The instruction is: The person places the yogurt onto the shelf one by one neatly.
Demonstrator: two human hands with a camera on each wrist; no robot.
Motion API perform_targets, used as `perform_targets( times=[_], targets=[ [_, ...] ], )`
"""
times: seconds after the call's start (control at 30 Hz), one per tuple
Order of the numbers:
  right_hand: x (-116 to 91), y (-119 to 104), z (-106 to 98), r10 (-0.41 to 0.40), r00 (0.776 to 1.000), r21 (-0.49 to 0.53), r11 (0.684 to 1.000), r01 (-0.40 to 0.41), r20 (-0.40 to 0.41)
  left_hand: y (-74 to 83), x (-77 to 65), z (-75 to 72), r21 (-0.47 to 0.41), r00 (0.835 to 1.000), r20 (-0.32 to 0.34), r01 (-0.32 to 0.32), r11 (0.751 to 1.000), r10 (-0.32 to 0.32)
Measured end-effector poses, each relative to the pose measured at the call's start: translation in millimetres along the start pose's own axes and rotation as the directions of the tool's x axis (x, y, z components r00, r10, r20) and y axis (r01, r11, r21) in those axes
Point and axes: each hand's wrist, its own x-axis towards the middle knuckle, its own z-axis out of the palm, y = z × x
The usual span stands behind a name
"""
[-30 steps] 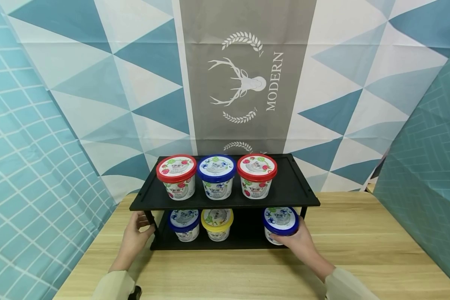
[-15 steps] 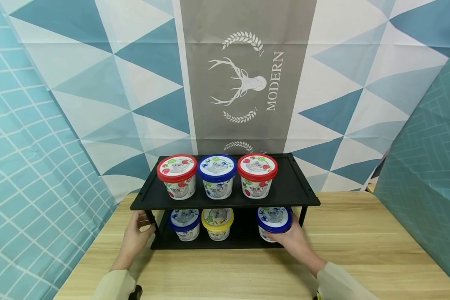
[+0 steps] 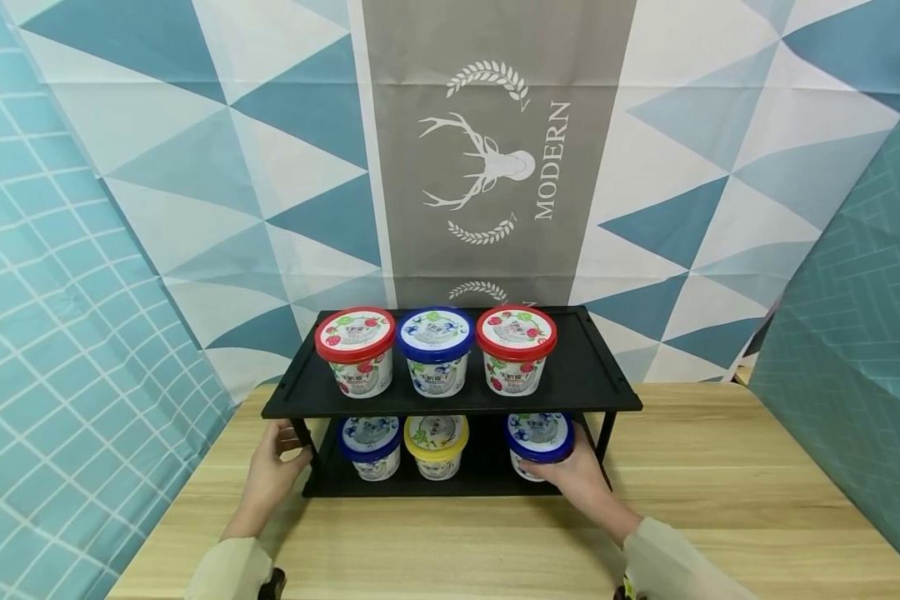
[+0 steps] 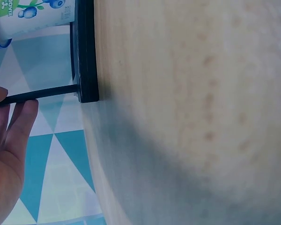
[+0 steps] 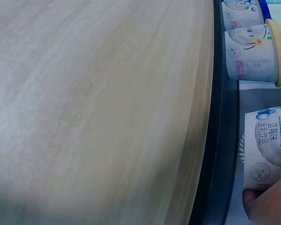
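A two-tier black shelf (image 3: 435,408) stands on the wooden table. At its left end my left hand (image 3: 268,471) pinches the thin black leg (image 4: 47,92), thumb on one side and fingertips on the other in the left wrist view. My right hand (image 3: 576,471) reaches under the upper tier and grips a blueberry tub with a blue lid (image 3: 540,433), thumb across its front. That tub is upright over the right part of the lower tier. Further left there sit another blue-lidded tub (image 3: 371,450) and a yellow-lidded tub (image 3: 437,450).
On the upper tier stand a red-lidded tub (image 3: 356,354), a blue-lidded tub (image 3: 435,354) and a second red-lidded tub (image 3: 516,350). The shelf's right leg (image 3: 606,437) is beside my right hand. A patterned cloth wall (image 3: 480,208) rises behind the table (image 3: 720,467).
My right hand has moved the blue-lidded tub leftward along the lower tier, away from the right leg. My left hand stays at the left leg.
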Motion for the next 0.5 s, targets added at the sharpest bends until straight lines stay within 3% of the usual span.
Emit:
perform_targets(
  times=[0.13,0.5],
  targets=[
    [0,-2,3,-0.022,1.0,-0.005,1.0,0.022,-0.006,-0.3,-0.2,0.0,-0.005,1.0,-0.003,-0.004,1.0,0.004],
    [7,-4,11,0.02,0.999,0.025,0.999,-0.021,0.033,1.8,-1.3,0.9,-0.037,1.0,-0.003,-0.022,0.999,0.022]
  ],
)
